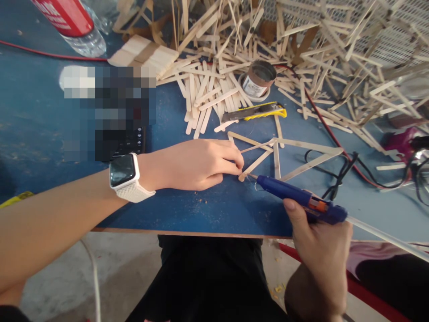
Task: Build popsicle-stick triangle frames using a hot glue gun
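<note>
Holding glue gun (291, 193) at left corner of stick frame (276, 158)

Finding stick frame on the blue counter (181, 212), just right of the left hand (211, 163) and beyond the right hand (318, 246). Judging it very light, stiff along each length, yet fragile at the joints and liable to twist if lifted from one end. Best taken by the edges close to a joint, with light pressure only. Judging glue gun heavier and rigid; best kept gripped well back from the probably hot nozzle (253, 176).

Noting left hand palm down, forearm from the left, watch (124, 170) at wrist, fingers curled together at the frame's end; cannot tell whether pinching it. Noting right hand wrapped round glue gun from below, thumb along the near side, nozzle aimed left; contact with the corner uncertain.
</note>
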Available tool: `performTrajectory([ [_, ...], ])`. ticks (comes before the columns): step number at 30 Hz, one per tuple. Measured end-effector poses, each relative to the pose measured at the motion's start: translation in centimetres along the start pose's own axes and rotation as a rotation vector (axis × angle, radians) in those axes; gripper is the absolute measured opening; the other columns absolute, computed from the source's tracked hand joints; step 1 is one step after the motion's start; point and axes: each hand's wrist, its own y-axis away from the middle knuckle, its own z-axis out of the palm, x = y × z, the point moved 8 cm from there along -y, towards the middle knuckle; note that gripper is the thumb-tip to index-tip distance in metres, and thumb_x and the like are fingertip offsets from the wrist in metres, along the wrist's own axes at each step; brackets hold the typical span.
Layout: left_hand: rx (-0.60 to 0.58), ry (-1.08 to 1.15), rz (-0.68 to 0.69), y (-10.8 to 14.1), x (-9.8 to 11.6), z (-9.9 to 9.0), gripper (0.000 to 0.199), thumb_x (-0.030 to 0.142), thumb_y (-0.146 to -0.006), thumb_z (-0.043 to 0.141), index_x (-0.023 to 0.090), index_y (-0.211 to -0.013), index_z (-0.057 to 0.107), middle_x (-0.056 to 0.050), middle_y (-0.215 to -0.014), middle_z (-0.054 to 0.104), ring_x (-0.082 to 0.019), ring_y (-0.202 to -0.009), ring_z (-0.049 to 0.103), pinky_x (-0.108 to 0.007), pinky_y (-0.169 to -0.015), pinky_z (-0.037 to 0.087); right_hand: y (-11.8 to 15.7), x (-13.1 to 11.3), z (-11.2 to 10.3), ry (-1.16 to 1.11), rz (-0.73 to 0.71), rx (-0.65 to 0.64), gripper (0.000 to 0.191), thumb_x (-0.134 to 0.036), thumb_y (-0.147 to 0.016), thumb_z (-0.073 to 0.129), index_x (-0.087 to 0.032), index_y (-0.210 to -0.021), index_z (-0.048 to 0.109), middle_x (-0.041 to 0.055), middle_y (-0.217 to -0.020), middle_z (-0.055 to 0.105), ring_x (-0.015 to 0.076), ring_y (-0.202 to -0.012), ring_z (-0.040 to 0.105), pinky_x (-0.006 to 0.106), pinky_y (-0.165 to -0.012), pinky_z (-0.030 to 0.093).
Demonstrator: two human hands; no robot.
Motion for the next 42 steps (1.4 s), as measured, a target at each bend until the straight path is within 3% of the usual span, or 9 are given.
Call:
performTrajectory([
  [13,-0.02,-0.004,-0.027,0.0,-0.19,0.11,0.036,0.002,-0.102,0.057,0.02,-0.12,0.083,-0.009,-0.133,0.08,-0.025,-0.129,0.072,-0.036,-0.111,0.06,-0.15,0.05,-0.09,-0.01,0.01,-0.013,0.055,-0.069,-0.097,0.068,-0.025,-0.066,0.059,-0.0009,-0.052,0.054,0.0173,-0.045,0.048,0.032,-0.048,0.032],
  [34,0.005,0.001,-0.01,-0.06,-0.08,0.02,0.035,0.002,-0.101,0.059,0.019,-0.119,0.083,-0.009,-0.131,0.08,-0.025,-0.128,0.073,-0.036,-0.112,0.061,-0.06,-0.15,0.42,-0.055,-0.009,-0.062,0.052,-0.062,-0.1,0.068,-0.025,-0.065,0.056,-0.0027,-0.053,0.05,0.0148,-0.047,0.044,0.029,-0.048,0.037],
  [42,-0.007,-0.004,-0.02,0.1,-0.14,0.1,0.035,0.003,-0.101,0.059,0.02,-0.119,0.084,-0.009,-0.133,0.08,-0.025,-0.129,0.073,-0.036,-0.11,0.062,0.25,0.78,-0.13,-0.074,0.048,0.008,0.046,-0.059,-0.097,0.073,-0.023,-0.07,0.065,-0.003,-0.055,0.054,0.015,-0.049,0.048,0.029,-0.049,0.039],
])
